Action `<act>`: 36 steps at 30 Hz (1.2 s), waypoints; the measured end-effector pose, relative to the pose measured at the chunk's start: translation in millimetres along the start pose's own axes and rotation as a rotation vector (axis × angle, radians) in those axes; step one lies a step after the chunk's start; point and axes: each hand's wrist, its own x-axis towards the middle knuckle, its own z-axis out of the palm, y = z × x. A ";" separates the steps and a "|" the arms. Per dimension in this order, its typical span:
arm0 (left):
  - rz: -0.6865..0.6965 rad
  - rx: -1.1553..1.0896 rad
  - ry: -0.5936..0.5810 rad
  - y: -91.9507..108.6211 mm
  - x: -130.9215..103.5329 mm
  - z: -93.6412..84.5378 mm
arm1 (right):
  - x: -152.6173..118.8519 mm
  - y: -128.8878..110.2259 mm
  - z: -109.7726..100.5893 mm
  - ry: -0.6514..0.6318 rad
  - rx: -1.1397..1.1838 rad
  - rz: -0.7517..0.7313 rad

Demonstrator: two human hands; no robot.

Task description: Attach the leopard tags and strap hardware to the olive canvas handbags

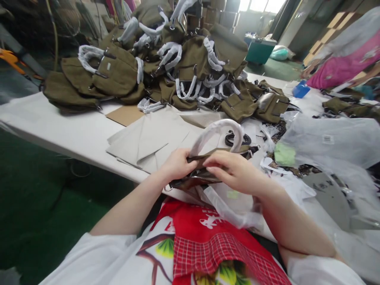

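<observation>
One handbag (pixel 190 183) is at the edge of the table (pixel 74 130), its rim pinched in the left hand (pixel 177 164); the right hand (pixel 233 170) half-curls at the opening, grip unclear. It looks light, soft, best held by that rim; the wrapped handle (pixel 218 124) may slip.

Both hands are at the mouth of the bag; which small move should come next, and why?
Perhaps the right hand should gently open the bag a little wider while the left hand steadies it: the left thumb and fingers grip its edge, the right fingers are at its mouth, and that opening looks narrow.
</observation>
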 end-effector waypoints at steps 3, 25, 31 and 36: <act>-0.064 -0.091 0.170 -8.5 5.2 4.4 | 16.0 15.2 40.4 -0.091 -0.158 0.184; -0.065 -0.265 0.347 -12.5 0.9 24.9 | 44.1 11.2 89.0 -0.025 -0.084 0.346; -0.014 0.039 0.214 3.6 -2.2 12.9 | 42.8 7.4 87.6 -0.217 -0.260 0.213; -0.048 0.040 0.112 -0.5 2.9 -5.4 | 38.5 20.1 73.1 -0.082 -0.428 0.437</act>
